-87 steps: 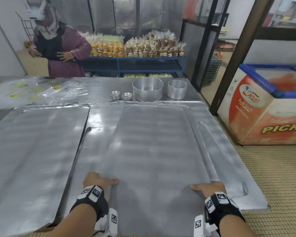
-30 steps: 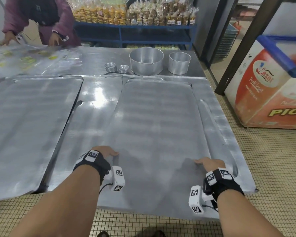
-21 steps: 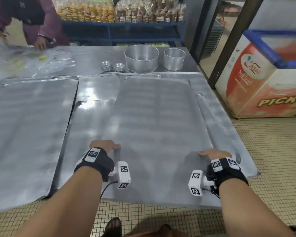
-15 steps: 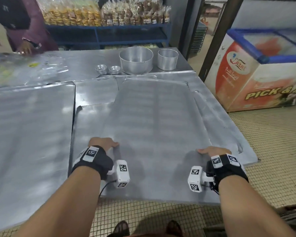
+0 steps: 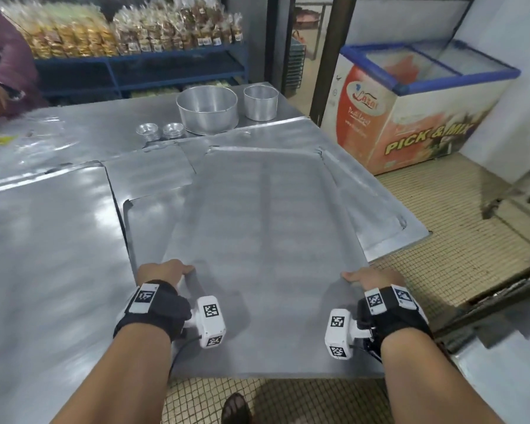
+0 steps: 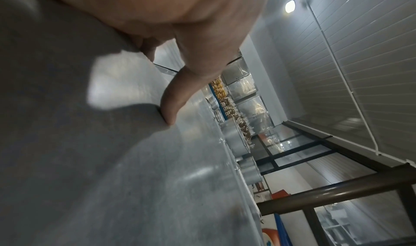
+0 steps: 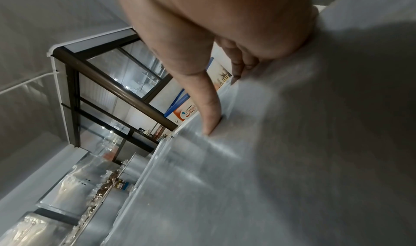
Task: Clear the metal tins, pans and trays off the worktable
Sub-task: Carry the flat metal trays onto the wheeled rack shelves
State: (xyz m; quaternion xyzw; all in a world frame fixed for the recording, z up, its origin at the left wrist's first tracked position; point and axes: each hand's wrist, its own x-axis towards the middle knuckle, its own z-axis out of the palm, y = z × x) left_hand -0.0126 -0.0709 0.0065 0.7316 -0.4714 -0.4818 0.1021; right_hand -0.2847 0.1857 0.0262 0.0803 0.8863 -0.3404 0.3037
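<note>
A large flat metal tray (image 5: 263,240) lies on top of other trays on the worktable, its near end jutting past the table edge over the floor. My left hand (image 5: 166,270) grips its left edge and my right hand (image 5: 371,276) grips its right edge. In the wrist views each thumb (image 6: 173,97) (image 7: 209,107) presses on the tray top (image 6: 112,161) (image 7: 270,161), with fingers curled under the rim. A big round tin (image 5: 207,110), a smaller round tin (image 5: 260,102) and two small fluted moulds (image 5: 159,131) stand at the far end.
Another wide tray (image 5: 43,255) covers the table's left side, and more trays (image 5: 380,209) lie beneath on the right. A chest freezer (image 5: 410,111) stands to the right, and a blue shelf of packed snacks (image 5: 135,35) behind. A person (image 5: 0,71) works at the far left.
The tray has slid toward me, so its near end now hangs well off the table. My view has swung to the right. Both hands keep their grip on the edges.
</note>
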